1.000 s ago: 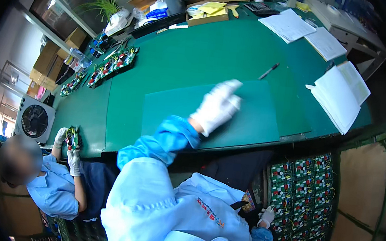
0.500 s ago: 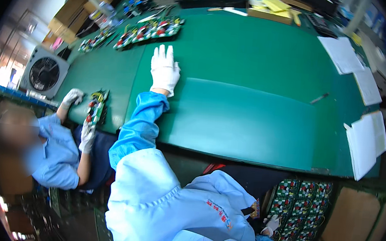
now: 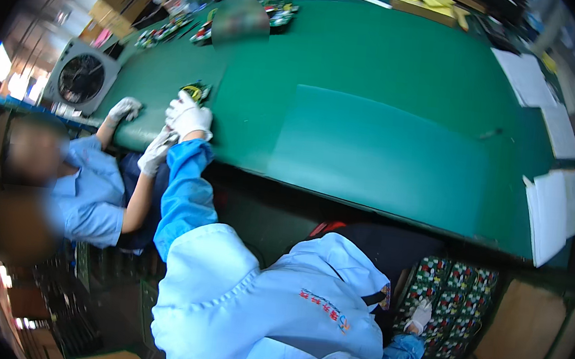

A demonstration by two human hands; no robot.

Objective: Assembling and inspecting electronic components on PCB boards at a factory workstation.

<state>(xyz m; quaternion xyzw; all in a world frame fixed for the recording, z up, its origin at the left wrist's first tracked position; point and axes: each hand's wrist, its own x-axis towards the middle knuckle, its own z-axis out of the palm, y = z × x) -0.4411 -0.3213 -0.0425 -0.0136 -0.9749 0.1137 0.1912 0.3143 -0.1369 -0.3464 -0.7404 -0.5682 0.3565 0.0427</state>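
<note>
My left hand [image 3: 190, 116], in a white glove and blue sleeve cover, is closed on a green circuit board [image 3: 199, 91] with yellow parts at the table's left front edge. Most of the board is hidden under my hand. A co-worker's gloved hand [image 3: 157, 152] is right beside mine at the board's near end; whether it still holds the board I cannot tell. My right hand [image 3: 420, 315], also gloved, is low on the right over rows of circuit boards [image 3: 452, 299]. Its fingers look stretched out, and nothing shows in them.
A co-worker sits at the left, with the other gloved hand [image 3: 126, 108] on the green table [image 3: 382, 64]. More circuit boards [image 3: 165, 30] lie at the back left, near a fan [image 3: 80, 78]. White papers [image 3: 553, 212] and a pen [image 3: 491, 133] lie to the right.
My left hand has moved left and nearer, from flat on the table onto the co-worker's circuit board. My right hand has moved slightly up and right over the boards. The view has shifted.
</note>
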